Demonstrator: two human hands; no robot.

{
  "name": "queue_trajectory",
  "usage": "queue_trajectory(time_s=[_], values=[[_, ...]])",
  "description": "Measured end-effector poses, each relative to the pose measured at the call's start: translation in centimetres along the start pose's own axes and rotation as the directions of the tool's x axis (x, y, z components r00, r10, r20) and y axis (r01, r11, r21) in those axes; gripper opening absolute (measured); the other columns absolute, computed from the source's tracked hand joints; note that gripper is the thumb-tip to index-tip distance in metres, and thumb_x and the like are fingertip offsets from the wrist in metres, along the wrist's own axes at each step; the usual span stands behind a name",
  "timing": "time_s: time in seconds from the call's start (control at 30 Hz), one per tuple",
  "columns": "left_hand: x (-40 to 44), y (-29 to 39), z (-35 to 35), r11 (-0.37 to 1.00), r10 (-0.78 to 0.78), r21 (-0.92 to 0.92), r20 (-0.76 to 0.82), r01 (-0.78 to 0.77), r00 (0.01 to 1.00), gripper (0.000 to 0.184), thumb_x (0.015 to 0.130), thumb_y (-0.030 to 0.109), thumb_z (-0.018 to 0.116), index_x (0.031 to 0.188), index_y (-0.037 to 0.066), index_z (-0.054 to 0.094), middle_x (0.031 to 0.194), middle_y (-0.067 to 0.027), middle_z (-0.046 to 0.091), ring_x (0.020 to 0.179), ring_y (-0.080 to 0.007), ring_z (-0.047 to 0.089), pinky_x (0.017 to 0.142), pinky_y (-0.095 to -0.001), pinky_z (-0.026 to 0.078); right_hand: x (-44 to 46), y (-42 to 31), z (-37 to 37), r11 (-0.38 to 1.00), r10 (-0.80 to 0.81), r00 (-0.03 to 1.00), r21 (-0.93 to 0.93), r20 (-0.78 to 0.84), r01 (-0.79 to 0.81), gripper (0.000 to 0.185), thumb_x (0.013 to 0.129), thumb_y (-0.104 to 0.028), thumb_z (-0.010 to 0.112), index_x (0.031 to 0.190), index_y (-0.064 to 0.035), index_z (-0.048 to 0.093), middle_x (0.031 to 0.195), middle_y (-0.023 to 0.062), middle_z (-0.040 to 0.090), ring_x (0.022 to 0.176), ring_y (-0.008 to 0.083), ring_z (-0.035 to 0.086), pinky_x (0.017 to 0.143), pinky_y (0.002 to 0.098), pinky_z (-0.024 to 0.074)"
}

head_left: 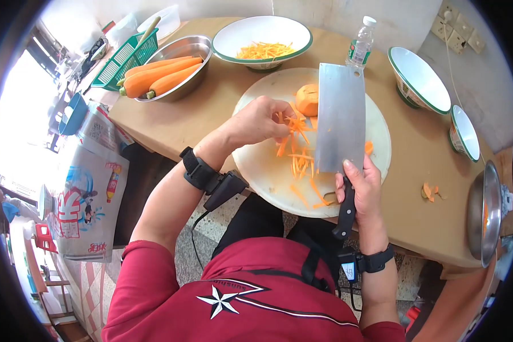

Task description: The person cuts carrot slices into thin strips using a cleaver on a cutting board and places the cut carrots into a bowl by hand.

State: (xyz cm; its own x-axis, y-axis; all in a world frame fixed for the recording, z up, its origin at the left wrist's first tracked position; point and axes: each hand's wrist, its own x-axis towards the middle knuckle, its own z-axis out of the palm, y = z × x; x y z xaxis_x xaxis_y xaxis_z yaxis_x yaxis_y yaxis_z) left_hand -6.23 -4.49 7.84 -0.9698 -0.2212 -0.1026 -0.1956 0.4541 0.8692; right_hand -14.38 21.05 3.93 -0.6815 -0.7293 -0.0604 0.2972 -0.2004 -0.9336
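Observation:
My right hand is closed round the black handle of a cleaver. Its broad blade stands over the right half of a round white cutting board. On the board's left side, my left hand pinches a bunch of carrot strips. More carrot strips lie loose just below, some scattered towards the near edge. A peeled carrot chunk rests beyond the left hand, left of the blade and partly hidden by it. A small orange piece shows at the blade's right.
At the back, a white bowl holds carrot shreds, beside a metal bowl of whole carrots. A bottle stands behind the board. Two white bowls and a metal basin line the right. Orange scraps lie on the table.

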Motion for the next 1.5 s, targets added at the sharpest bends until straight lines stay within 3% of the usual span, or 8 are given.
queue_trajectory(time_s=[0.37, 0.7, 0.9, 0.97, 1.0, 1.07, 1.37, 1.5], values=[[2.1, 1.3, -5.2, 0.911, 0.035, -0.407, -0.071, -0.061, 0.997, 0.013, 0.081, -0.001, 0.072, 0.092, 0.0, 0.065, 0.084, -0.003, 0.061, 0.074, -0.0124, 0.066, 0.07, -0.0272, 0.057, 0.0, -0.1, 0.1, 1.0, 0.018, 1.0, 0.003, -0.011, -0.018, 0.025, 0.098, -0.015, 0.06, 0.118, 0.0002, 0.057, 0.07, 0.0067, 0.06, 0.045, 0.0095, 0.052, 0.043, 0.0218, 0.0451], [7.4, 1.5, -13.1, 0.971, 0.003, -0.219, -0.388, -0.096, 0.921, 0.023, 0.089, 0.01, 0.07, 0.108, -0.003, 0.065, 0.096, -0.0074, 0.068, 0.091, -0.0143, 0.066, 0.086, -0.0262, 0.055, 0.1, 0.1, -0.2, 1.0, 0.013, 1.0, -0.007, 0.017, -0.013, 0.025, 0.098, -0.014, 0.059, 0.118, 0.0012, 0.056, 0.071, 0.0072, 0.06, 0.047, 0.0095, 0.053, 0.043, 0.0221, 0.0459], [8.2, -0.6, -11.8, 0.922, 0.135, 0.38, -0.501, 0.077, 0.855, 0.048, 0.084, 0.014, 0.073, 0.128, -0.002, 0.062, 0.108, -0.0167, 0.069, 0.104, -0.0179, 0.065, 0.088, -0.0271, 0.051, 0.1, 0.1, -0.1, 1.0, 0.013, 1.0, 0.0, 0.01, -0.013, 0.024, 0.098, -0.013, 0.059, 0.117, 0.0016, 0.056, 0.072, 0.0076, 0.06, 0.047, 0.0097, 0.053, 0.043, 0.0222, 0.0458], [8.5, -1.9, -11.7, 0.877, 0.309, 0.48, -0.501, -0.038, 0.808, 0.039, 0.08, 0.015, 0.074, 0.116, 0.0, 0.069, 0.101, -0.0157, 0.073, 0.086, -0.0229, 0.069, 0.082, -0.0338, 0.054, 0.1, 0.3, -0.2, 1.0, 0.009, 1.0, -0.004, 0.005, -0.009, 0.024, 0.098, -0.013, 0.059, 0.117, 0.0013, 0.056, 0.071, 0.0076, 0.06, 0.046, 0.0097, 0.053, 0.043, 0.0222, 0.0456], [8.3, -1.3, -11.6, 0.877, 0.308, 0.478, -0.499, -0.039, 0.81, 0.039, 0.08, 0.015, 0.074, 0.116, 0.0, 0.069, 0.101, -0.0157, 0.073, 0.086, -0.0229, 0.069, 0.082, -0.0338, 0.054, 0.1, 0.3, -0.2, 1.0, 0.003, 1.0, -0.008, 0.004, -0.003, 0.024, 0.098, -0.014, 0.059, 0.117, 0.0011, 0.056, 0.071, 0.0075, 0.06, 0.046, 0.0097, 0.053, 0.042, 0.0223, 0.0454], [7.8, -0.1, -11.5, 0.929, 0.03, 0.335, -0.489, 0.157, 0.872, 0.029, 0.082, 0.016, 0.072, 0.109, 0.004, 0.073, 0.096, -0.0158, 0.074, 0.086, -0.0253, 0.07, 0.082, -0.0354, 0.053, 0.2, 0.3, -0.2, 1.0, 0.002, 1.0, -0.003, 0.004, -0.002, 0.024, 0.098, -0.014, 0.059, 0.117, 0.0008, 0.057, 0.071, 0.0074, 0.06, 0.046, 0.0097, 0.053, 0.042, 0.0223, 0.0452], [7.1, -2.0, -10.1, 0.838, 0.402, 0.544, -0.574, -0.035, 0.713, 0.025, 0.084, 0.005, 0.06, 0.105, 0.004, 0.074, 0.094, -0.0181, 0.073, 0.087, -0.0299, 0.069, 0.082, -0.0371, 0.053, 0.1, 0.0, -0.1, 0.999, 0.03, 0.999, 0.035, -0.013, -0.029, 0.025, 0.097, -0.013, 0.059, 0.119, 0.0005, 0.057, 0.07, 0.0076, 0.06, 0.046, 0.0095, 0.052, 0.042, 0.0223, 0.0453], [6.7, -0.9, -10.3, 0.844, 0.232, 0.527, -0.529, 0.101, 0.816, 0.026, 0.084, 0.005, 0.061, 0.106, 0.004, 0.074, 0.098, -0.0179, 0.072, 0.092, -0.0302, 0.068, 0.086, -0.0373, 0.053, 0.1, -0.1, -0.2, 0.999, 0.017, 1.0, 0.039, 0.002, -0.017, 0.026, 0.097, -0.014, 0.059, 0.119, 0.0007, 0.057, 0.072, 0.0077, 0.059, 0.048, 0.0094, 0.053, 0.042, 0.0221, 0.0459]])
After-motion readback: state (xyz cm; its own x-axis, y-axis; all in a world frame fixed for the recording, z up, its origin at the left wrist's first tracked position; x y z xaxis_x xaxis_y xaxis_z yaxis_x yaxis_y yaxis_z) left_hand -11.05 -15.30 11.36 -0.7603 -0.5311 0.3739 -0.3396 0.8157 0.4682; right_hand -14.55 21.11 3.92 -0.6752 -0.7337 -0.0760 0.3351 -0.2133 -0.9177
